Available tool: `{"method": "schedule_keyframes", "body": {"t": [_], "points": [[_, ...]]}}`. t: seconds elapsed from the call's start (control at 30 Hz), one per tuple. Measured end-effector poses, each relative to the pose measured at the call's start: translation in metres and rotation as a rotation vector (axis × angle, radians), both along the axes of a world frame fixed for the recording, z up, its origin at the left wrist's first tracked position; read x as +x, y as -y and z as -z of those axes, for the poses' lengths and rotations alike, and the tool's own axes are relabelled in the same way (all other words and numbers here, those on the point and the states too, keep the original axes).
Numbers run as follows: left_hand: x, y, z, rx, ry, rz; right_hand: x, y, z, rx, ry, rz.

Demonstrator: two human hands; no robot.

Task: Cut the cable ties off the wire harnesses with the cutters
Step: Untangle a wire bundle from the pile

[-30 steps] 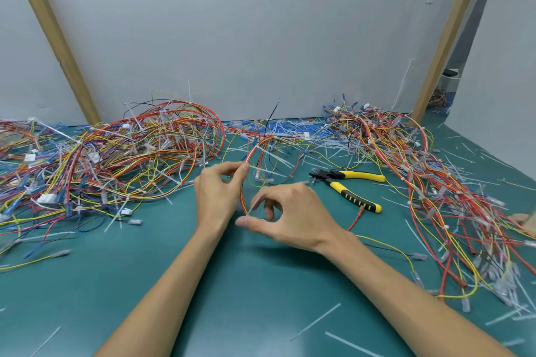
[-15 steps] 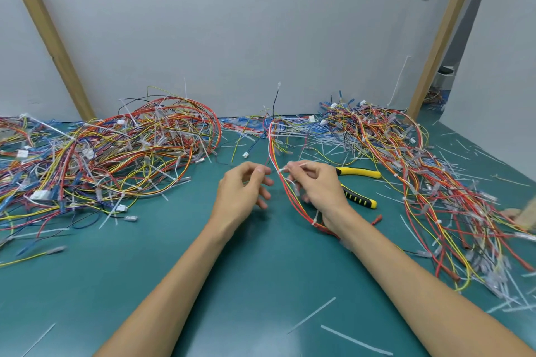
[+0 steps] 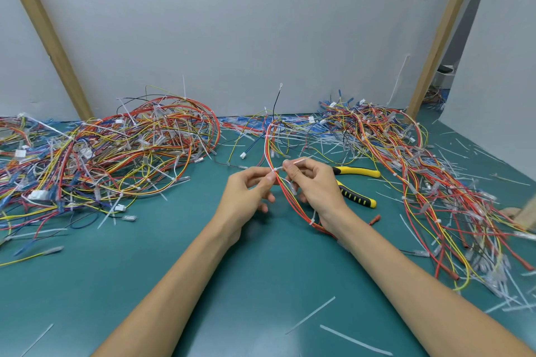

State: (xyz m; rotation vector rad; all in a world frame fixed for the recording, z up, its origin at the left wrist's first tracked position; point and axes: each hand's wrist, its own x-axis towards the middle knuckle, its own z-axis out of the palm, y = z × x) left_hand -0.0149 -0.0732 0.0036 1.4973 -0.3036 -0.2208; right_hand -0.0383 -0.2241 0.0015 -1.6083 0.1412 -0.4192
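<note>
On the green table (image 3: 261,284) you held one red-and-yellow harness (image 3: 268,139) looped up off the surface. The cutters (image 3: 356,172) lay untouched just beside your right hand (image 3: 316,188), which pinched the tail of a white cable tie (image 3: 278,168). Your left hand (image 3: 246,200) pinched the bundle at that tie. Best to pull the tail taut, away from the wires, before bringing in the blades.

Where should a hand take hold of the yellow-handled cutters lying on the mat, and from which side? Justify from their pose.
Grip the cutters by both handles, coming from the right. The handles splay toward the right and lie bare on the green mat, while the head is hidden behind the right hand, which pinches a cable tie on the wire harness.
</note>
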Motion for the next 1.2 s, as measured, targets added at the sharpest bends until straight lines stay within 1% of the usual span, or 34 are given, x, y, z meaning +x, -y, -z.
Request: {"method": "schedule_keyframes", "body": {"t": [0.23, 0.27, 0.4, 0.5, 0.57, 0.67, 0.83, 1.07, 1.2], "points": [[0.001, -0.001, -0.001, 0.051, 0.008, -0.009, -0.002, 0.001, -0.001, -0.029, 0.028, -0.010], [0.002, -0.001, -0.001, 0.064, 0.015, -0.020, -0.002, 0.001, -0.001, -0.059, 0.044, -0.001], [0.005, -0.003, -0.001, 0.127, 0.036, -0.072, -0.001, -0.003, 0.000, -0.314, 0.117, 0.079], [0.007, -0.005, 0.000, 0.171, 0.040, -0.090, -0.002, -0.006, 0.001, -0.411, 0.140, 0.114], [0.007, -0.006, 0.001, 0.206, 0.062, -0.102, -0.004, -0.007, 0.000, -0.440, 0.141, 0.124], [0.007, -0.006, 0.002, 0.251, 0.092, -0.125, -0.005, -0.009, -0.001, -0.408, 0.138, 0.104], [0.009, -0.008, 0.004, 0.338, 0.129, -0.130, -0.008, -0.015, -0.001, -0.258, 0.083, 0.001], [0.009, -0.005, 0.004, 0.371, 0.158, -0.144, -0.011, -0.015, 0.000, -0.124, 0.065, -0.042], [0.009, -0.006, 0.005, 0.366, 0.163, -0.135, -0.011, -0.017, 0.001, -0.113, 0.069, -0.052]]}}
